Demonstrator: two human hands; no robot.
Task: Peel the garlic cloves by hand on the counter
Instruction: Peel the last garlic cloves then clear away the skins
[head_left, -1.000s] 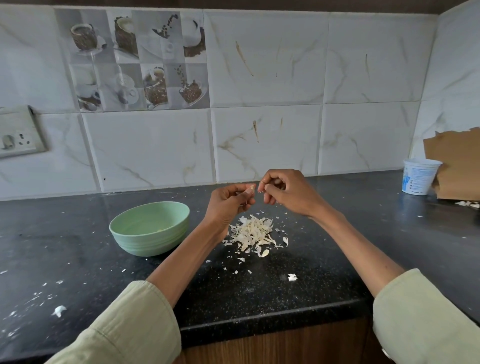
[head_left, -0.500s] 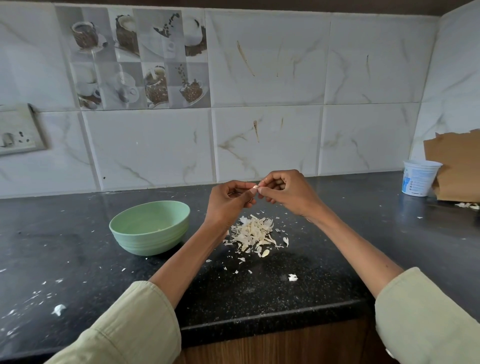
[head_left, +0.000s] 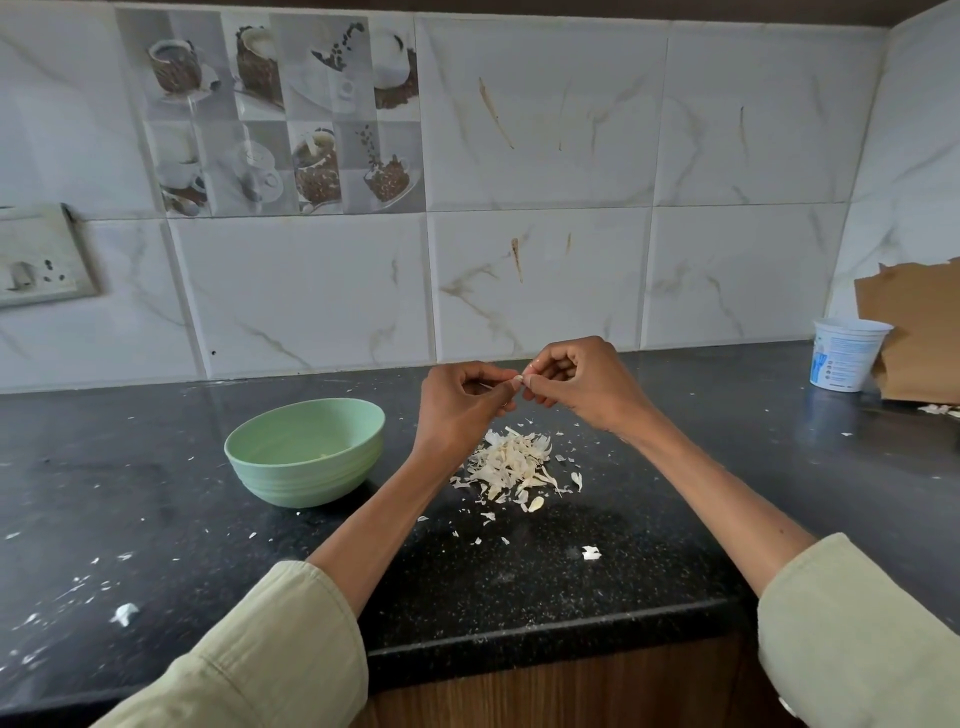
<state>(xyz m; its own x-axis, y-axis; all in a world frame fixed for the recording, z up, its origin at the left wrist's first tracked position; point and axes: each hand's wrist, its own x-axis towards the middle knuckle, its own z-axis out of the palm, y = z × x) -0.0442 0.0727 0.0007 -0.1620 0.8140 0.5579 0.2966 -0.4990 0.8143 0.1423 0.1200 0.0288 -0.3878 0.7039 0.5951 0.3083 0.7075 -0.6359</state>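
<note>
A small pale garlic clove (head_left: 518, 381) is held in the air between my two hands, above the black counter (head_left: 156, 493). My left hand (head_left: 460, 402) pinches it from the left with curled fingers. My right hand (head_left: 576, 382) pinches it from the right at the fingertips. Most of the clove is hidden by the fingers. Below the hands lies a heap of dry garlic skins (head_left: 511, 465). A light green bowl (head_left: 306, 457) stands to the left of the heap.
A white plastic tub (head_left: 847, 358) and torn brown cardboard (head_left: 914, 327) stand at the back right corner. Skin flakes (head_left: 124, 613) are scattered over the counter's left and front. A wall socket (head_left: 36, 260) is on the tiles at left. The counter edge runs below my forearms.
Both hands closed together from slightly apart and now meet at the clove. They stay at about the same height above the skin heap.
</note>
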